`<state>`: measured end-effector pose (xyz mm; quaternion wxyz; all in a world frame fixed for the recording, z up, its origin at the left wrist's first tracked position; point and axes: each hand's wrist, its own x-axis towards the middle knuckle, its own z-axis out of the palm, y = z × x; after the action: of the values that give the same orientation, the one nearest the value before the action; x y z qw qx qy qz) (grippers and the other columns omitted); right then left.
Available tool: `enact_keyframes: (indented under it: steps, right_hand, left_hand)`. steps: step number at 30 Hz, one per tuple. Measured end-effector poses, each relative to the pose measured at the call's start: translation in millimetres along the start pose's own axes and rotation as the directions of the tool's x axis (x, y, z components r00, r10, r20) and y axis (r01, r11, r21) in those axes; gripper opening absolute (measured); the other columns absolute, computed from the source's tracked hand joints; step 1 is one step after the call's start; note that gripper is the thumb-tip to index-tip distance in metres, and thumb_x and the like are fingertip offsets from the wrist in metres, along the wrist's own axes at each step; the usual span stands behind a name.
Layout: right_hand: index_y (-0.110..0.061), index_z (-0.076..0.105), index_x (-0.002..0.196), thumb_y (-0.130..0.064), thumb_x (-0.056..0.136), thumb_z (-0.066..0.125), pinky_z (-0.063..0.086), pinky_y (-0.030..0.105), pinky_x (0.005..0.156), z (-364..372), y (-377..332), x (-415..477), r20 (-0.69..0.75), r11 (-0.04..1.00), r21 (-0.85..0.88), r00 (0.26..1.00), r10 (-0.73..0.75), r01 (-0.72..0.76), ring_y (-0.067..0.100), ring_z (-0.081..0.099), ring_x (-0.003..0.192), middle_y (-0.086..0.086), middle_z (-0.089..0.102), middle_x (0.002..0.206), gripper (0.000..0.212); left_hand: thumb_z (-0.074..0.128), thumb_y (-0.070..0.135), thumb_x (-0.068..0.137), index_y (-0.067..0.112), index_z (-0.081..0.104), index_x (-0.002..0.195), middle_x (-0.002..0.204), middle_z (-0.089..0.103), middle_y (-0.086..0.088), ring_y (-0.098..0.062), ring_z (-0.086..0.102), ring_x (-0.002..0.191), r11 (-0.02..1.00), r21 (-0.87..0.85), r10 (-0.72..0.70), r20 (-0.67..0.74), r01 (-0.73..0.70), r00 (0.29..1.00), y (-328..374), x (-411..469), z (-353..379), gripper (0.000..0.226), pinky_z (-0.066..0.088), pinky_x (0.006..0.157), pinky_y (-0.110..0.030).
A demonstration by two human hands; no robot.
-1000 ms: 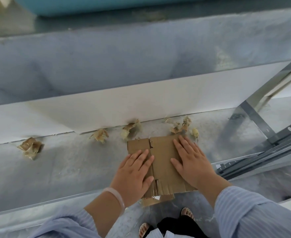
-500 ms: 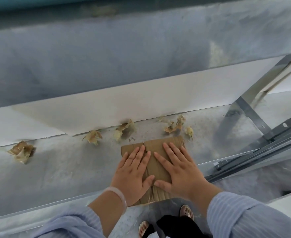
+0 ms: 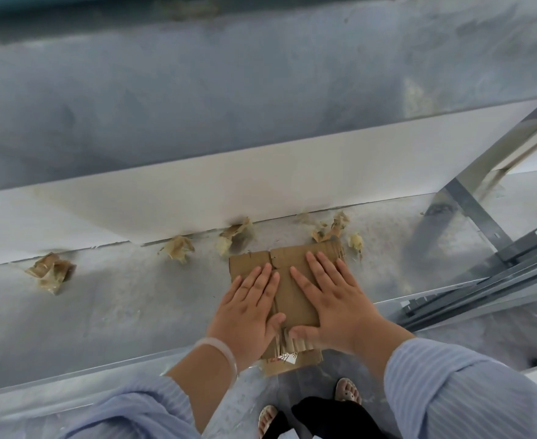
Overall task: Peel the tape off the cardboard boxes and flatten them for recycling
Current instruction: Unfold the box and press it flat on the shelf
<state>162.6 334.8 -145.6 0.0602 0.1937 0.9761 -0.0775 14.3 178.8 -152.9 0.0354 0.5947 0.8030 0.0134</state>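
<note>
Tape wads (image 3: pixel 52 272) on grey metal surface (image 3: pixel 118 312)

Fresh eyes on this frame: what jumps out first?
The left hand and right hand lie flat, side by side, on a flattened cardboard piece at the near edge of the grey work surface. Behind it, crumpled tape scraps lie scattered along the foot of a white panel.

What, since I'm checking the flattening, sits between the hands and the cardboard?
Nothing visible. The left hand and right hand press straight on the cardboard with flat fingers; the tape scraps lie beyond it, near the white board.
</note>
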Motion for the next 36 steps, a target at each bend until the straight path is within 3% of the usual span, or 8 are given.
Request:
enact_keyframes:
  steps: [4,11,17,22,25,30,33,36]
  right_hand:
    - [-0.035,-0.012,0.152,-0.093,0.070,0.005,-0.008,0.047,0.117,-1,1,3,0.050,1.000,-0.012,0.999,-0.019,0.020,0.022,-0.020,0.147,0.004,-0.022,0.158,0.101]
    - [-0.033,0.010,0.155,-0.084,0.074,0.041,0.003,0.041,0.120,-7,41,-31,-0.005,0.963,-0.021,0.963,-0.270,0.269,0.019,0.001,0.150,0.001,0.002,0.163,0.100]
    - [-0.035,0.018,0.153,-0.063,0.078,0.054,0.019,0.050,0.116,6,45,-47,-0.067,0.921,-0.153,0.926,-0.372,0.359,0.031,0.020,0.147,0.004,0.021,0.160,0.088]
    - [-0.032,0.038,0.145,-0.045,0.079,0.054,0.031,0.050,0.113,-1,38,-50,-0.192,0.924,-0.035,0.905,-0.380,0.381,0.031,0.035,0.140,0.002,0.036,0.153,0.069]
    - [-0.027,0.053,0.125,-0.036,0.081,0.059,0.057,0.032,0.087,-27,32,-56,-0.435,0.926,0.270,0.891,-0.128,0.265,0.010,0.059,0.108,-0.002,0.051,0.138,0.044]
    - [-0.033,0.058,0.098,-0.028,0.077,0.078,0.053,0.014,0.077,-77,9,-48,-0.534,0.636,0.752,0.725,0.436,0.172,0.004,0.067,0.085,-0.010,0.070,0.088,0.030]
    - [-0.037,0.048,0.115,-0.010,0.081,0.075,0.051,0.015,0.078,-83,-3,-29,-0.419,0.473,0.874,0.667,0.616,0.112,0.003,0.062,0.090,-0.003,0.062,0.109,0.051]
    - [-0.033,0.033,0.141,-0.012,0.087,0.067,0.042,0.016,0.095,-73,-14,-25,-0.323,0.569,0.819,0.755,0.570,-0.079,-0.002,0.046,0.109,-0.012,0.034,0.135,0.067]
  left_hand:
    - [0.021,0.054,0.097,0.014,0.036,0.147,0.153,0.034,-0.005,-0.021,0.035,0.140,1.000,-0.003,0.003,0.016,-0.003,1.000,-1,2,1,0.065,0.020,0.111,-0.041]
    - [0.022,0.060,0.098,0.030,0.026,0.150,0.156,0.028,-0.007,-0.024,0.026,0.143,0.950,0.048,0.310,0.009,-0.310,0.951,-46,-18,-5,0.061,0.032,0.111,-0.051]
    - [0.042,0.088,0.066,0.030,0.014,0.153,0.160,0.016,-0.008,-0.027,0.017,0.145,0.882,0.181,0.418,0.127,-0.436,0.899,-62,-34,-2,0.108,0.018,0.116,-0.047]
    - [0.055,0.049,0.083,0.034,0.033,0.147,0.152,0.036,-0.001,-0.022,0.031,0.141,0.931,0.015,0.365,-0.091,-0.365,0.927,-49,-31,-12,0.069,0.036,0.111,-0.044]
    - [0.050,0.044,0.089,0.033,0.051,0.136,0.141,0.050,0.013,-0.006,0.042,0.132,0.929,-0.254,0.192,-0.295,-0.270,0.936,-39,-31,-39,0.048,0.030,0.112,-0.035]
    - [0.070,0.038,0.079,0.038,0.068,0.092,0.091,0.071,0.020,-0.001,0.066,0.086,0.489,-0.872,-0.368,-0.246,-0.038,0.897,-10,-27,-101,0.013,0.050,0.077,-0.015]
    - [0.070,0.021,0.084,0.024,0.061,0.100,0.086,0.073,0.003,-0.015,0.071,0.083,0.179,-0.983,-0.544,-0.059,0.047,0.837,0,-13,-99,0.018,0.056,0.068,-0.026]
    - [0.067,0.014,0.088,0.037,0.044,0.123,0.106,0.067,0.005,-0.010,0.070,0.084,0.090,-0.994,-0.628,-0.011,0.059,0.778,9,-7,-90,0.047,0.057,0.064,-0.026]
